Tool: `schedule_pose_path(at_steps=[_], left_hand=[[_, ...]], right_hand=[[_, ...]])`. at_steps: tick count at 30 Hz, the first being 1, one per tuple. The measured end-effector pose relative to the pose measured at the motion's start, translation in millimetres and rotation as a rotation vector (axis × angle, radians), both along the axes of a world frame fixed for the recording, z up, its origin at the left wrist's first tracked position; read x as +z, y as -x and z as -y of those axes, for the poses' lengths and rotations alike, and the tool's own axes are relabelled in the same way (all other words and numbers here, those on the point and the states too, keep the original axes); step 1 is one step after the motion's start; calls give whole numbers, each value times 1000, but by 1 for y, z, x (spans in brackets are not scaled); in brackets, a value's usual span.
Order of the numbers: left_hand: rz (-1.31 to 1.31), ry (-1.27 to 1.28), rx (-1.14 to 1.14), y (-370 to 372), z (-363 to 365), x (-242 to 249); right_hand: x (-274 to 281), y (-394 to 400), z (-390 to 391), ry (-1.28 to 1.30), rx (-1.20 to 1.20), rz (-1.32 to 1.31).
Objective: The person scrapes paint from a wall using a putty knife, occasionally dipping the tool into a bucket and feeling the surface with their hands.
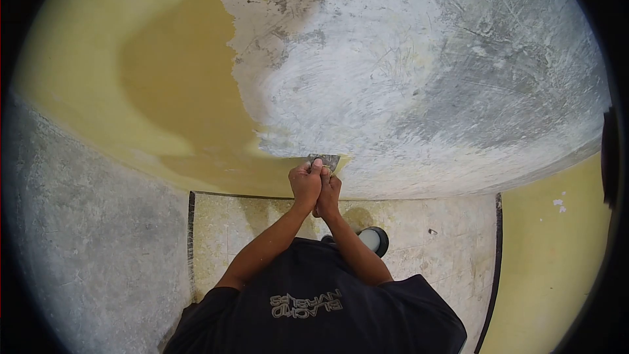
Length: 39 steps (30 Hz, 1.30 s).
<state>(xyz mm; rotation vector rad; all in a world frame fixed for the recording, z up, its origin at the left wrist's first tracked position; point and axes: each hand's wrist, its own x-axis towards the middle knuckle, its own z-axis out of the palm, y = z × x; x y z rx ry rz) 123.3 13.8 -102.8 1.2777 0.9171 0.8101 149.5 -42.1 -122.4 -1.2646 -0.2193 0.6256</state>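
Note:
Both hands are together in the middle of the head view, closed around one scraper (333, 160). Its flat grey blade shows above the fingers and lies against the wall; the fingers hide its handle. My left hand (304, 187) presses a thumb near the blade. My right hand (330, 194) is wrapped close beside it. The blade is at the lower border of the bared wall (367, 85), where whitish, grey-streaked surface meets yellow paint (170, 92). A small yellow patch shows just right of the blade.
A dark round container (372, 241) with pale contents stands on the spattered floor (432, 249), partly behind my right forearm. At left is a grey wall (105, 223), at right a yellow wall (550, 242) with chipped spots. Dark strips edge the floor.

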Motion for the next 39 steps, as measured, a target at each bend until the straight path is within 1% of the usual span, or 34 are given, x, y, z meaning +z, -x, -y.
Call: schedule_pose_path(at_steps=[1,2,4,5,6,7,8,10,11,12,13,14,15,16,17,18,19,20,21,22,23,24,26,27,28,30,31,32,34,35,36,37,38,39], left_hand=[[-61,-63,-1,3,0,4],[-65,-64,-2,4,1,4],[33,9,-15,2,-1,3],[28,15,-14,3,3,2],[103,116,-3,-2,3,2],[178,218,6,-6,4,3],[179,219,2,-8,5,0],[145,178,31,-8,0,-14],[143,177,27,-7,-1,-18],[26,15,32,-8,-7,-16],[-101,-135,37,-3,-5,-16],[-109,-129,37,1,1,-17],[9,-124,12,-5,-1,-6],[123,-115,-16,-10,0,7],[-21,-226,14,-8,9,39],[141,48,-21,-19,9,18],[79,11,-30,-20,17,11],[25,-38,-37,-21,22,6],[35,-52,-40,-25,25,4],[56,57,-59,-26,34,0],[76,169,-80,-29,40,-4],[74,176,-87,-31,42,-1],[60,101,-65,-32,43,8],[237,243,-64,-37,45,3],[243,235,-68,-42,41,-5],[310,326,-56,-45,40,-11],[362,391,-52,-45,42,-8],[356,398,-52,-44,41,-9],[173,209,-35,-42,39,-12],[131,188,-6,-43,38,-13],[127,190,-1,-41,38,-13],[87,125,-12,-40,37,-12],[45,61,-25,-38,37,-11],[43,63,-21,-40,37,-9]], right_hand=[[4,4,1,0,-2,-5],[7,6,2,47,-13,30],[4,1,-3,83,-24,73],[-7,-2,0,135,-65,235],[-7,-6,-1,179,-109,404],[-7,-8,1,178,-112,408],[-8,-8,5,187,-70,340],[5,-3,6,191,-34,267],[14,3,4,119,-49,149],[21,3,-1,39,-62,38],[20,5,2,42,-64,31],[17,6,7,98,-65,137],[18,-6,3,135,-67,264],[20,-21,-4,126,-68,275],[16,-28,-1,115,-83,415],[8,-31,8,104,-96,553],[3,-38,17,217,-59,576],[-1,-40,15,196,-67,596],[-1,-35,17,95,-143,418],[-4,-29,24,7,-213,229],[-7,-30,30,-4,-226,236],[-8,-37,36,4,-233,234],[-9,-48,46,313,-123,490],[-7,-48,45,345,-154,537],[-8,-49,42,338,-160,542],[-12,-49,40,266,-227,591],[-15,-51,42,328,-183,563],[-18,-50,43,336,-182,558],[-7,-44,40,179,-107,262],[4,-38,38,69,-115,109],[11,-35,38,71,-110,105],[16,-32,37,48,-112,38],[17,-31,37,27,-116,-31],[10,-35,38,29,-112,-33]])
